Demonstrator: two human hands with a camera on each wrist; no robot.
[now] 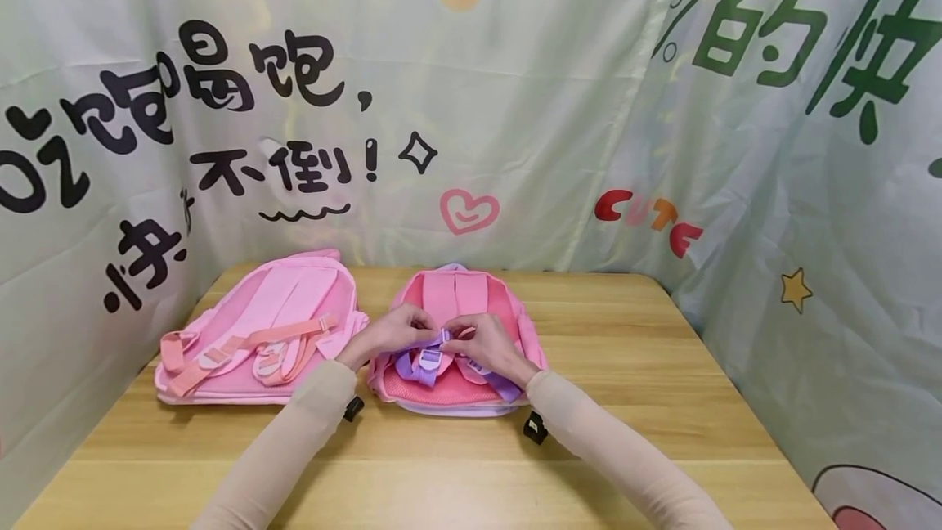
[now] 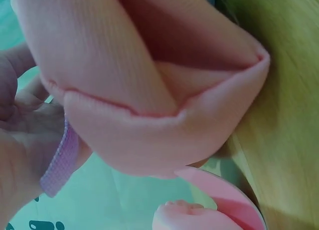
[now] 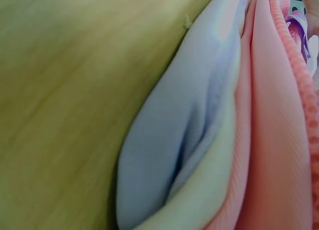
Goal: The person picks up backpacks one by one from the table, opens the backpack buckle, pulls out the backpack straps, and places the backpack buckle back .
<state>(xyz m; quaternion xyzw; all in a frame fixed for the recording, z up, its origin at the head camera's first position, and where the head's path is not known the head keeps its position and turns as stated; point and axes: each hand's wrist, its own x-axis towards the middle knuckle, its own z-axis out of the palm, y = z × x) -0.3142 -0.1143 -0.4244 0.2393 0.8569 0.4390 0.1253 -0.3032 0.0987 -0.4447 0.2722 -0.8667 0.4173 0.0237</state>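
Observation:
A pink backpack (image 1: 456,293) with purple webbing lies back side up at the middle of the table. Over its lower back, my left hand (image 1: 390,332) pinches a purple strap (image 1: 427,343). Close beside it, my right hand (image 1: 489,343) pinches the same strap near a small buckle. Another pale buckle (image 1: 430,360) sits on the webbing just below the fingers. A pink fabric pocket (image 2: 139,135) fills much of the left wrist view and hides part of that hand. The right wrist view mostly shows the backpack's lavender side (image 3: 164,145); the fingers' grip is hidden there.
To the left, a second pink backpack (image 1: 287,285) with orange straps (image 1: 287,332) also lies back side up, close to my left hand. Both rest on a wooden table (image 1: 625,432). A printed curtain (image 1: 530,145) hangs behind and along the sides.

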